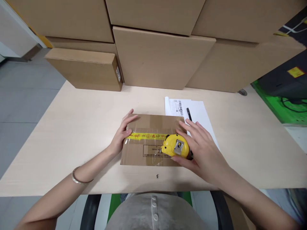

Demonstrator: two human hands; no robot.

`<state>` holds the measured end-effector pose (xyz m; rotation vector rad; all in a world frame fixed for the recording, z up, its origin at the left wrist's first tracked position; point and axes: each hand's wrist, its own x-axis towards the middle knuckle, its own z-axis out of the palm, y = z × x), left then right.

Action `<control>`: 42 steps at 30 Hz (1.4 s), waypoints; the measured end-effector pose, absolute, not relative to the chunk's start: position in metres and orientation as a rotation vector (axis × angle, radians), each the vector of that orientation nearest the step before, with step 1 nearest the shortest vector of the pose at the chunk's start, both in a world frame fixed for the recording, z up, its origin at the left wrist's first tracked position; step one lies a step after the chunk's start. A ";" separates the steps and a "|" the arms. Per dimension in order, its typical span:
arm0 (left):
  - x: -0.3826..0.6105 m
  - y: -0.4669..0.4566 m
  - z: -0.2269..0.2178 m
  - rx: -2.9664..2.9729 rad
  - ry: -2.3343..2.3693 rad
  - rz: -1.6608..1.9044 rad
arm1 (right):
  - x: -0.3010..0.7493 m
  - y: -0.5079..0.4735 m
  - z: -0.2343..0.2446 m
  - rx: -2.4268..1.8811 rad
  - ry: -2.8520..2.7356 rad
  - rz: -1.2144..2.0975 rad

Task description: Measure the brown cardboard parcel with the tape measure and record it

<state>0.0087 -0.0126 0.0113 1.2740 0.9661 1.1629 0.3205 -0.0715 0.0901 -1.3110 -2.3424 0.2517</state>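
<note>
A small flat cardboard box (136, 124) lies on the table in front of me. Clear tape and a yellow printed strip of tape (144, 136) run across its top. My left hand (122, 135) grips the box's left edge, thumb on the top face and fingers along the left side and far corner. A yellow tape measure (171, 143) with a metal belt clip sits over the right part of the box, its metal hook close to the case. My right hand (200, 145) holds the tape measure from the right, thumb at the near side and fingers curving over the far side.
Large cardboard boxes (158, 57) stand stacked along the back of the table (72, 127), with a smaller carton (91, 70) at the left. White papers (201, 111) and a black pen (189, 113) lie behind the box. Chair armrests (91, 210) flank me.
</note>
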 end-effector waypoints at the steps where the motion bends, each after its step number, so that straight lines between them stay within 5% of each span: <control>1: 0.009 -0.012 0.010 1.268 0.923 1.161 | 0.314 -0.074 0.091 -1.295 -2.345 0.285; 9: 0.010 -0.007 0.015 1.119 0.830 1.206 | 0.249 -0.046 0.106 -1.174 -2.166 0.865; 18: -0.014 0.007 0.002 1.190 0.734 1.070 | 0.197 -0.013 0.119 -0.914 -2.497 0.755; 32: -0.028 0.021 -0.004 1.613 0.640 0.973 | 0.401 -0.052 0.099 -1.420 -2.102 0.520; 42: -0.028 0.022 -0.006 1.664 0.645 1.019 | 0.404 -0.057 0.088 -1.455 -2.057 0.535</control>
